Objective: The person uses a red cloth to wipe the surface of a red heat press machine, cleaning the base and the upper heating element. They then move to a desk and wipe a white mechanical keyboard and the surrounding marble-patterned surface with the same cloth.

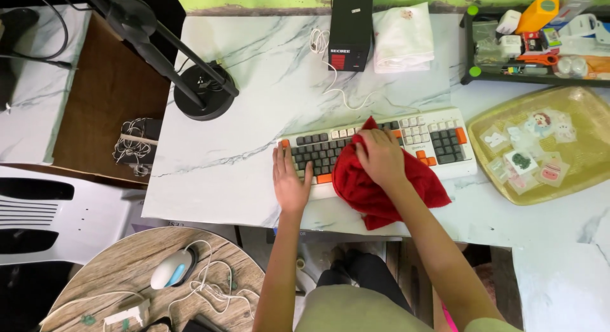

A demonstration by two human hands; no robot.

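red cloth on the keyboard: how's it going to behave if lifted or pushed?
The red cloth is probably floppy: it bunches under the right hand and drapes over the keyboard edge. Likely light. Pushed, it would probably crumple rather than slide whole.

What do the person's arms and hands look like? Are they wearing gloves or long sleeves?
No gloves and no long sleeves. The left hand and right hand are bare, with bare forearms. No rings, watch or bracelets show. A pale greenish-grey garment shows at the bottom edge.

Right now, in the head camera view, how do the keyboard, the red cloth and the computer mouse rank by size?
1. keyboard, largest.
2. red cloth, bunched under the right hand.
3. computer mouse, smallest, though it lies nearer the camera.
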